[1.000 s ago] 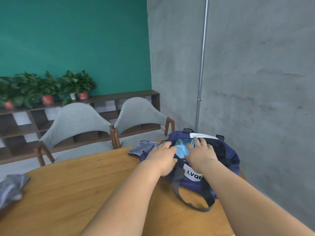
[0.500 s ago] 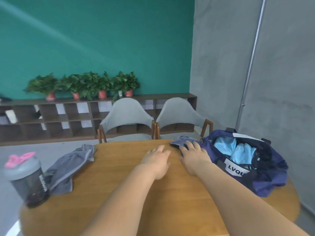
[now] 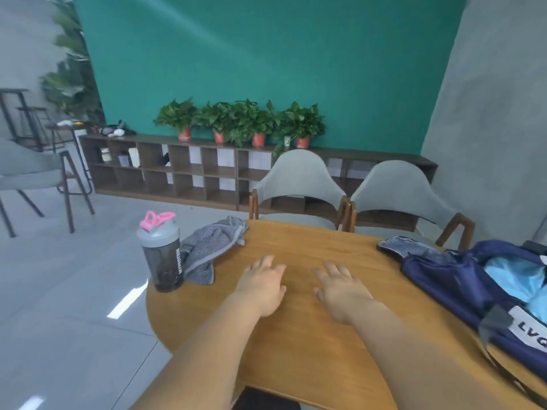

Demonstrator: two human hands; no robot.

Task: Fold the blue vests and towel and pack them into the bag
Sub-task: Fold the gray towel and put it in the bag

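We see a dark shaker bottle [image 3: 161,255] with a pink-looped lid, upright at our desk's [image 3: 296,241] left edge. Two grey chairs [image 3: 299,176] stand beyond, and potted plants [image 3: 245,119] line the shelf [image 3: 189,173].

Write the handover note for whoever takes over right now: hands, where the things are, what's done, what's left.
Hands: left hand and right hand are both open and empty, side by side over the table.
The bag lies open at the table's right edge with light blue fabric inside, apparently the vests.
The grey striped cloth, likely the towel, lies crumpled at the left edge beside the shaker bottle.
Done: blue items packed.
Left: fold the grey cloth and pack it.
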